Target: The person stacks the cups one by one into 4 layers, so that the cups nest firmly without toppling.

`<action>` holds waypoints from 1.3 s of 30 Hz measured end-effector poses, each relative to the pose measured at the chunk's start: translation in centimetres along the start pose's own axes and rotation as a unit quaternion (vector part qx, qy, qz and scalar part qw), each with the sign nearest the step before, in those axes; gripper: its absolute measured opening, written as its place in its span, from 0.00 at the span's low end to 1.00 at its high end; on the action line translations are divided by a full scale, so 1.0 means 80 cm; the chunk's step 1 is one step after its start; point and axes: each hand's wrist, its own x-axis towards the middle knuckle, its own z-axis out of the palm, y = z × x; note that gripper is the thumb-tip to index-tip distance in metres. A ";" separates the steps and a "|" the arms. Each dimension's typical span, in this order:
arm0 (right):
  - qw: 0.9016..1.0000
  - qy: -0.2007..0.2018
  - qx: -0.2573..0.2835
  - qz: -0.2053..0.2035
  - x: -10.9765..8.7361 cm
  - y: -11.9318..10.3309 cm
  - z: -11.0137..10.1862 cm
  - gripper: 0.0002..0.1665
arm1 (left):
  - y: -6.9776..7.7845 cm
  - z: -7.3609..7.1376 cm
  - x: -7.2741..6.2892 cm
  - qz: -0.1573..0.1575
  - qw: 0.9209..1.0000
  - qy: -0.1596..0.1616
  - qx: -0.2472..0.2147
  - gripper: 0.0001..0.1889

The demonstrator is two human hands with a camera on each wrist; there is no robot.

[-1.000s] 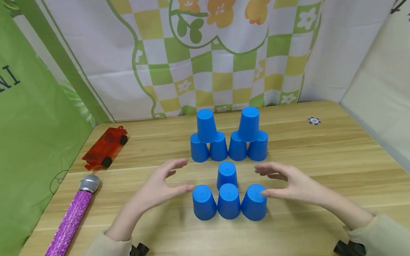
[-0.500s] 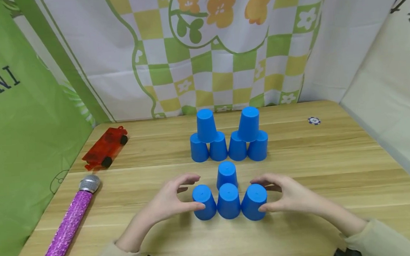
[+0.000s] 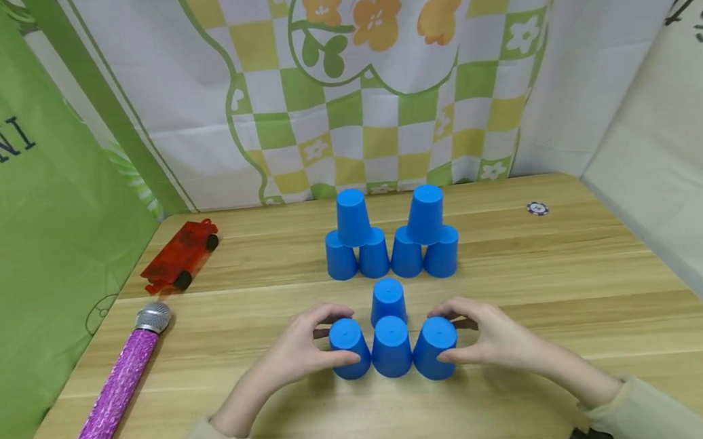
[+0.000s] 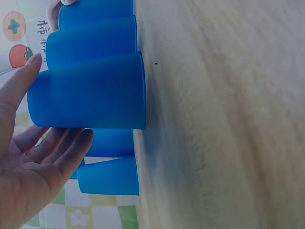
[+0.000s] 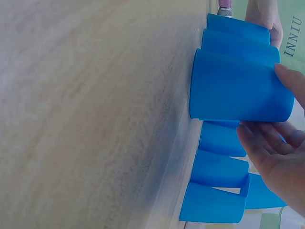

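Three upside-down blue plastic cups stand in a row at the front of the wooden table. My left hand [image 3: 302, 345] curls round the left cup [image 3: 349, 348], thumb in front and fingers behind. In the left wrist view this cup [image 4: 88, 93] is upright against the table, between thumb and fingers. The right cup [image 3: 435, 349], slightly tilted in the head view, is gripped the same way by my right hand [image 3: 488, 334]. Its side [image 5: 238, 88] shows the thumb at its base end in the right wrist view. Between them is the middle cup [image 3: 391, 349], untouched by either hand.
One more blue cup [image 3: 388, 300] stands just behind the middle one. Farther back are two small pyramids of three cups, topped by a left cup [image 3: 352, 216] and a right cup [image 3: 426, 213]. A red toy car [image 3: 181, 256], microphone [image 3: 119, 392] and poker chip [image 3: 537, 208] lie around.
Both hands have come in toward the front row from either side and closed round its two outer cups. The cups themselves stand where they were.
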 end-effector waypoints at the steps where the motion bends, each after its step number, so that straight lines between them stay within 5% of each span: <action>1: 1.000 0.001 0.000 -0.001 0.000 0.000 0.000 0.28 | -0.001 0.000 0.000 -0.001 1.000 0.001 -0.002 0.31; 17: 0.998 0.050 -0.029 -0.003 0.004 -0.008 -0.011 0.25 | -0.005 0.004 0.000 -0.014 0.999 0.008 -0.030 0.25; 39: 0.989 0.118 -0.079 0.051 0.053 -0.074 -0.124 0.28 | -0.005 0.002 0.001 -0.025 0.999 0.006 -0.044 0.23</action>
